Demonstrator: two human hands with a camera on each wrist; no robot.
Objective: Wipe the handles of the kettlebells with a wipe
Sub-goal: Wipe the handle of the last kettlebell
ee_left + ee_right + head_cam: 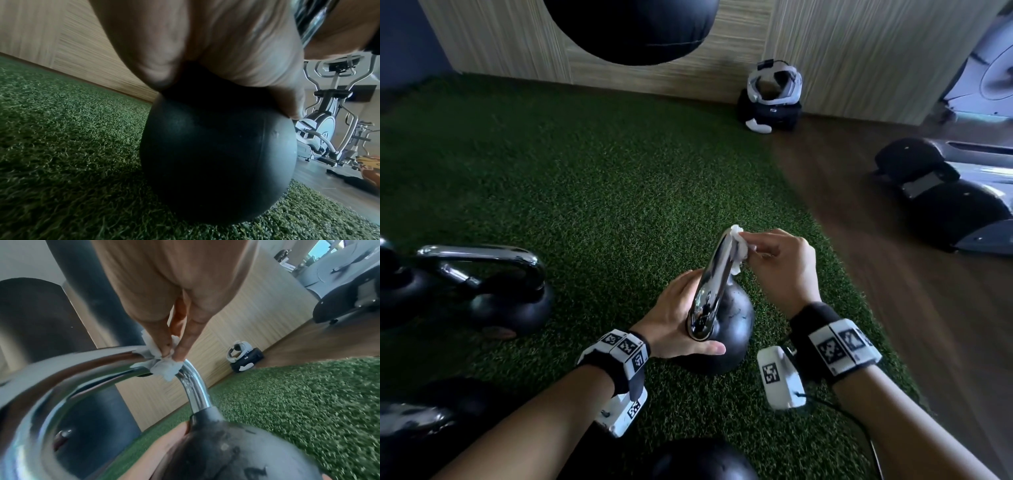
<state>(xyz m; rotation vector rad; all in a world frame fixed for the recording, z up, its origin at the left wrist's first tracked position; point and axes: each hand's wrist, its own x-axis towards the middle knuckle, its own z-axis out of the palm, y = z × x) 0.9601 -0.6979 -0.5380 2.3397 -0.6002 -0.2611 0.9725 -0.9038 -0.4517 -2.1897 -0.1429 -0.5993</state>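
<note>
The round black kettlebell (726, 329) is steadied on the green turf by the flat, open left hand (674, 318), apparently so the crumpled white wipe (162, 365), pinched in the right hand (780, 270), can be rubbed along its chrome handle (714, 281).

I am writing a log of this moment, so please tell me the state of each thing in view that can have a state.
kettlebell: upright on the grass mat, steadied at the body
handle: being wiped near its top bend
wipe: crumpled, pressed on the handle
right hand: fingers pinch the wipe
left hand: rests flat against the kettlebell
second kettlebell: standing at left, untouched
headset: lying on a black bag by the wall
</note>
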